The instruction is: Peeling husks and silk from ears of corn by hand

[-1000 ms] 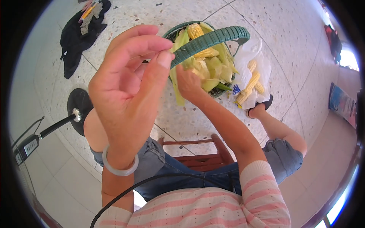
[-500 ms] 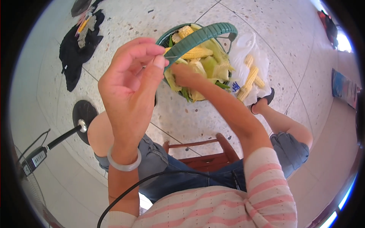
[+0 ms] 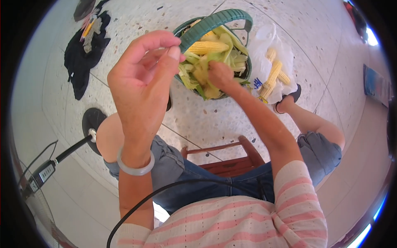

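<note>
A green woven basket (image 3: 249,68) with a tall arched handle (image 3: 217,22) stands on the floor, filled with pale green corn husks (image 3: 202,68) and peeled yellow corn cobs (image 3: 207,47). Inside it, my right hand (image 3: 221,76) is closed, its fingers among the husks and gripping some. My left hand (image 3: 144,68), wearing a pale bangle (image 3: 136,169), is raised close to the camera. Its thumb and index finger pinch together beside the handle's left end; what they hold, if anything, cannot be made out. The hand hides that end of the handle.
On the right a white plastic bag (image 3: 258,45) lies with several peeled cobs (image 3: 273,76) on it. A wooden stool (image 3: 227,165) is under me. A round black stand base (image 3: 94,124) and a black cloth (image 3: 84,58) are on the left.
My right hand has shifted right among the husks. The basket and its handle appear tilted and higher in view, and husks have been rearranged. My left hand keeps its pinch nearly in place.
</note>
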### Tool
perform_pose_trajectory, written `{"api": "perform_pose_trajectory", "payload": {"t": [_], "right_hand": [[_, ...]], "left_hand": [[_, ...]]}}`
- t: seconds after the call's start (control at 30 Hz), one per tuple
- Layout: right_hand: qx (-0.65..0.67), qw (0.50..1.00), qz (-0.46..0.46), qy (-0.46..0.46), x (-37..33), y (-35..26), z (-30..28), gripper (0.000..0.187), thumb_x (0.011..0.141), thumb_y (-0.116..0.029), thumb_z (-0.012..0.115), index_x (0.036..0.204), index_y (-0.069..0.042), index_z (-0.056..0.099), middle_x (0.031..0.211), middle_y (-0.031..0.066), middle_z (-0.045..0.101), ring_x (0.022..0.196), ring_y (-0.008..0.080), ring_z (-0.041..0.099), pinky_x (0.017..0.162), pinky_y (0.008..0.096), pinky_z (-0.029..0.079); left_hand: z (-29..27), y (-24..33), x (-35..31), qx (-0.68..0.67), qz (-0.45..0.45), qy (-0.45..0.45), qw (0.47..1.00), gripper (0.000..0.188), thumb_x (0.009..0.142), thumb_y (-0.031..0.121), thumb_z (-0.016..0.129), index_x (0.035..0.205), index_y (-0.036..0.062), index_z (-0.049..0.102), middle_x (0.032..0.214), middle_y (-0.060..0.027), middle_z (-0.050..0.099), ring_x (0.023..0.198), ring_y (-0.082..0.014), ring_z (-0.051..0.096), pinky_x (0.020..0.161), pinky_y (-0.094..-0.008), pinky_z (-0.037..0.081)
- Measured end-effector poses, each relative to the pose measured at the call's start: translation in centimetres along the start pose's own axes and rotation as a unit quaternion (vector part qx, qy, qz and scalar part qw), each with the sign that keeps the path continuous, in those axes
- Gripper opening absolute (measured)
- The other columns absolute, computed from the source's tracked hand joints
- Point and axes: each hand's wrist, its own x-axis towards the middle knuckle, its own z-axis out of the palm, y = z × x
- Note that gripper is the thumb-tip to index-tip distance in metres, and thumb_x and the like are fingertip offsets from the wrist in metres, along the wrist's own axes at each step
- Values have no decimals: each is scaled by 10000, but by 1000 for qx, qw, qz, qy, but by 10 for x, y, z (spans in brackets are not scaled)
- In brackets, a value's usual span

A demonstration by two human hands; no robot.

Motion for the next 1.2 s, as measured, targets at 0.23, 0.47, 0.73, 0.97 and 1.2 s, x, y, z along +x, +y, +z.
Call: {"api": "perform_pose_trajectory", "payload": {"t": [0.23,0.47,0.73,0.97,1.2], "right_hand": [[76,992,-82,60,2,-46,32,80,781,-133,544,817,-64,564,753,209,648,727,401,642,627,498,489],[-5,997,-82,-3,28,-45,37,137,788,-126,572,903,-53,587,810,174,674,783,338,671,677,454,516],[-36,990,-5,135,1,-12,-65,495,784,-299,711,1099,40,532,1126,250,590,1003,372,616,880,421,491],[275,945,117,135,24,15,4,613,734,-189,717,1224,39,428,1193,279,567,1064,420,574,912,413,473],[192,971,56,133,27,-55,22,413,696,-32,649,1053,41,454,990,232,569,949,385,580,815,473,462]], "left_hand": [[7,5,-4,42,-24,5,999,138,880,-10,600,1012,-38,627,1125,-142,614,818,-150,618,698,-250,459],[23,-8,8,19,-34,-23,999,141,871,-45,608,1011,-45,621,1094,-114,613,802,-123,622,684,-216,478],[14,-4,2,39,-33,-14,999,146,876,-42,608,1020,-46,623,994,-85,632,789,-113,613,678,-213,474],[19,-6,0,50,-53,-16,997,142,878,-35,606,1019,-41,621,1008,-87,634,772,-108,615,663,-208,474],[26,-2,-2,70,-59,-47,995,133,877,-35,602,1009,-43,615,1071,-105,615,788,-105,617,683,-214,484]]}}
